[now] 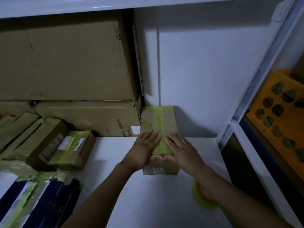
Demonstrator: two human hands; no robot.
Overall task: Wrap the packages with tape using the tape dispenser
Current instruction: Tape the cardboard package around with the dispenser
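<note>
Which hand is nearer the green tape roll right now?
Right. The right hand presses the package top, its forearm over the tape roll; the left hand presses alongside, farther off.

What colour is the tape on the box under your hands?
Yellowish-green tape along the brown box; head view.

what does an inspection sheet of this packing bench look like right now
surface: white tabletop, dimly lit.
job's things: package lies by the back wall with green tape running along its top; tape dispenser with a yellow-green roll lies near right, partly hidden by the right forearm.
clutter: taped packages and a dark box piled at left.
grippers: left hand and right hand press flat on the package top, thumbs over its near edge.
cables: nothing seen.
surroundings: large cartons stacked back left; orange crate on the shelf at right.
</note>
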